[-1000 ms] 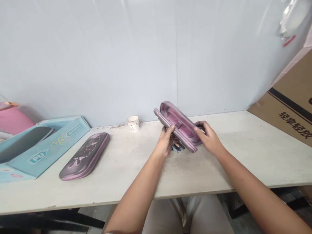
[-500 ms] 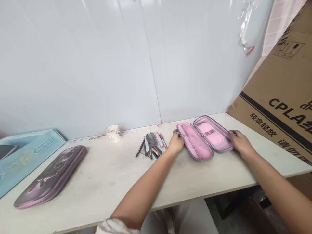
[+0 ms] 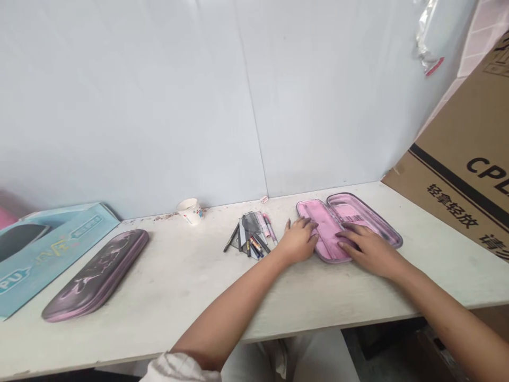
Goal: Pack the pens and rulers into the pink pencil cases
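An unzipped pencil case (image 3: 328, 243) with a pink lining lies spread open on the table, its two halves side by side. My left hand (image 3: 299, 243) rests over the left rim of the nearer half, fingers stretched and apart on the lining. Across the middle fold reaches my right hand (image 3: 368, 249), its fingers spread onto the same half and its wrist over the other half's near end. Left of the case is a pile of pens, markers and flat dark pieces (image 3: 252, 236), which neither hand touches.
A closed dark pencil case (image 3: 97, 276) with pink edging lies at the left, near a light-blue printed box (image 3: 59, 246). A paper cup (image 3: 191, 211) and a small eraser-like block (image 3: 264, 199) stand by the wall. A large cardboard carton (image 3: 457, 185) leans at the right.
Both hands have left the outer edges of the open case and come inward onto its pink lining. The case now lies flatter on the table. The view has shifted slightly to the left.
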The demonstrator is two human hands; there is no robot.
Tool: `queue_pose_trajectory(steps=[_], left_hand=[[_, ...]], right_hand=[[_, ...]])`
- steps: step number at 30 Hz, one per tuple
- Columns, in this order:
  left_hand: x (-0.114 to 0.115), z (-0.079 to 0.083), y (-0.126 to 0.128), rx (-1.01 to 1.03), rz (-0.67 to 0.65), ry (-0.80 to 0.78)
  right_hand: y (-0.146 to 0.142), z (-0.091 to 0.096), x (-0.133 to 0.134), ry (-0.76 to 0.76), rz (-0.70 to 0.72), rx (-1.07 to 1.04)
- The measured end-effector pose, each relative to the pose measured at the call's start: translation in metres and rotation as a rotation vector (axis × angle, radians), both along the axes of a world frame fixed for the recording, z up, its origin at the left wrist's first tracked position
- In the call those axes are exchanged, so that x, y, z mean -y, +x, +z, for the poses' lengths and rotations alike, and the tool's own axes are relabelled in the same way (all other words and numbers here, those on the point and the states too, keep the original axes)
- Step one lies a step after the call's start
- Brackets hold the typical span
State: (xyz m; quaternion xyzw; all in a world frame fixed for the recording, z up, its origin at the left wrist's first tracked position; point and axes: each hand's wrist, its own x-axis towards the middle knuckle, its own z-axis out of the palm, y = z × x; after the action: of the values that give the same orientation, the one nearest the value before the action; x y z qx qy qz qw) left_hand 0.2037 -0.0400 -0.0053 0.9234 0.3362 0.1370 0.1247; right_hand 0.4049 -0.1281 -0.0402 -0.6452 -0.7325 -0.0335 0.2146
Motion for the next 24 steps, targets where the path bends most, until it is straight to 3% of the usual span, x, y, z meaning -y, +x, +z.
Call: queue_pose_trajectory(steps=[5,11,14,17,24], left_hand=[[-0.022,0.011,-0.060,0.201,0.152,0.072],[-0.031,-0.003,-0.130,0.142,0.297,0.142],[-0.027,-0.013,-0.143,0.103,0.311,0.166],[-0.024,-0.017,-0.145,0.087,0.312,0.187],[-0.028,-0.019,-0.148,0.078,0.320,0.205]], right_hand=[[-0.014,0.015,-0.002,0.152,0.004,0.011],[-0.105,0.040,-0.035,0.229,0.129,0.096],[-0.156,0.042,-0.062,0.188,0.138,0.141],[-0.189,0.040,-0.084,0.120,0.046,0.204],[-0.199,0.029,-0.106,0.051,-0.073,0.264]])
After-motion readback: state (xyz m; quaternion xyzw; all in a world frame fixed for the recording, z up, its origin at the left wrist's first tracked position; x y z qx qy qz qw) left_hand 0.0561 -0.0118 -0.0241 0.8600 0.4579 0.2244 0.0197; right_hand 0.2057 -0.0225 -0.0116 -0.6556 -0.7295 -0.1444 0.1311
